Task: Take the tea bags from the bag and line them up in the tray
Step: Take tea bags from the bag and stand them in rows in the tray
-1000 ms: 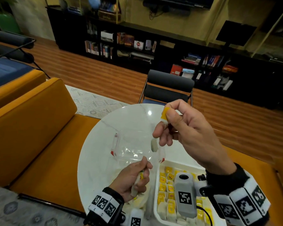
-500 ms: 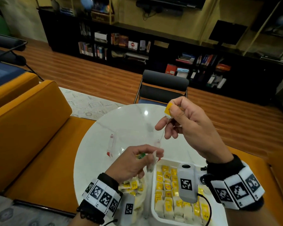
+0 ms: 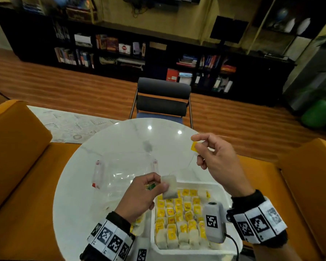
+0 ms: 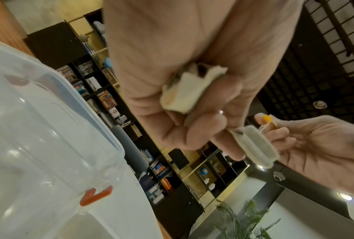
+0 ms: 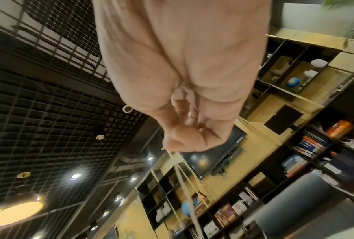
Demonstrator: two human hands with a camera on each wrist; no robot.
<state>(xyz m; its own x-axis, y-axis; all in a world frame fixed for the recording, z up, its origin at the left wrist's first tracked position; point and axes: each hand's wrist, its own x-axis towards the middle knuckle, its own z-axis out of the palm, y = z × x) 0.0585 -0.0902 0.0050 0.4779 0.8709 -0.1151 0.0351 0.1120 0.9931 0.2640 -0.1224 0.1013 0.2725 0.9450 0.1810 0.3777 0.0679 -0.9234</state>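
Observation:
My left hand [image 3: 161, 182] pinches a pale tea bag [image 3: 170, 187] by one edge, just above the far left corner of the white tray [image 3: 192, 250]. A thin string [image 3: 186, 165] runs from the bag up to its yellow tag [image 3: 194, 147], which my right hand [image 3: 195, 143] pinches higher and to the right. In the left wrist view a second, crumpled tea bag [image 4: 189, 92] sits in the left palm, with the pinched tea bag [image 4: 253, 145] below it. The tray holds several rows of tea bags with yellow tags [image 3: 179, 210]. The clear plastic bag [image 3: 124, 172] lies left of the tray.
All of this sits on a round white marble table [image 3: 132, 140]. Loose tea bags [image 3: 137, 224] lie beside the tray, under my left wrist. A dark chair [image 3: 163, 98] stands behind the table, and orange sofa cushions [image 3: 17, 147] flank it.
My right hand has moved right and down with the tag, drawing the string out. The left hand has risen and now pinches the tea bag at the tray's far left corner.

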